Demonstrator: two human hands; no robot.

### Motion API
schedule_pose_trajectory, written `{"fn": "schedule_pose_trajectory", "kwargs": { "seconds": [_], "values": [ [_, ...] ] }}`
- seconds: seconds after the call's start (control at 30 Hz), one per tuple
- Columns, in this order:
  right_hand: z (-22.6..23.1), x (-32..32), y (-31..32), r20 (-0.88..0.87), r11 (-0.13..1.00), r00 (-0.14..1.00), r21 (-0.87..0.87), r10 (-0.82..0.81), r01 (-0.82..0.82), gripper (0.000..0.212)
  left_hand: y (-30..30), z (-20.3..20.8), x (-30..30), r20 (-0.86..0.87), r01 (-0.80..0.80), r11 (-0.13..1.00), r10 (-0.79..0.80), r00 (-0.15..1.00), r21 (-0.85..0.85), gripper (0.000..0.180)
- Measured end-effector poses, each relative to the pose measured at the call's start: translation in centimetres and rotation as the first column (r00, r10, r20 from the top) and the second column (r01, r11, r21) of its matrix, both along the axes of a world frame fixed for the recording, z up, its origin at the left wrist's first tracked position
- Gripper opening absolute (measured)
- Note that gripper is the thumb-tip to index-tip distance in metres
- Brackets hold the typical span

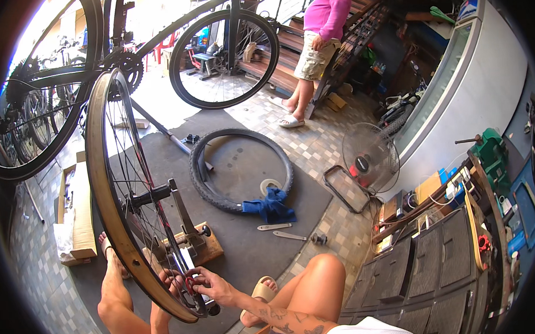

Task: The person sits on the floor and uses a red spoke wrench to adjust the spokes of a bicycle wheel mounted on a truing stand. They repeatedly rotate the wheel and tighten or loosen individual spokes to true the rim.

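A bicycle wheel (107,172) with a tan inner rim face stands upright in a truing stand (183,212) in front of me. At its lower edge, my right hand (211,287) pinches a small red tool (191,284), which looks like a spoke wrench, against the spokes beside the rim. My left hand (173,280) reaches in from the other side of the wheel, its fingers curled among the lower spokes. Rim and spokes partly cover that hand, and what it grips is hidden. The stand's wooden base (205,244) rests on a dark mat (246,238).
Beyond the stand lie a loose tyre (241,132), a blue cloth (272,206) and flat metal tools (289,235). A bicycle (174,26) hangs at upper left above a cardboard box (77,215). At right are a fan (370,157) and dark drawers (421,262). A person (319,41) stands farther back.
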State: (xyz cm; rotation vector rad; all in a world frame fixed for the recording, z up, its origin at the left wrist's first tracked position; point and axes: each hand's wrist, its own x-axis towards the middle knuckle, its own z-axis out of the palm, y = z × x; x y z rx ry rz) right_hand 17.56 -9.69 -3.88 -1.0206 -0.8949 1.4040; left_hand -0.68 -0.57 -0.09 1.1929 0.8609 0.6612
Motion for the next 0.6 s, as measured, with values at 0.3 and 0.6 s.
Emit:
{"fn": "schedule_pose_trajectory", "kwargs": {
  "seconds": [0.3,0.6],
  "values": [
    [1.2,0.3,-0.1,0.121,0.999,0.992,0.031,0.014,-0.018,0.059,-0.9,2.7,1.9,0.032,0.026,0.995,-0.029,0.999,0.095,0.019],
    [1.6,0.3,-0.3,0.393,1.0,0.919,0.013,-0.03,0.027,0.044,-0.1,0.2,1.1,0.063,-0.067,0.977,0.055,0.996,0.204,0.025]
  ]
}}
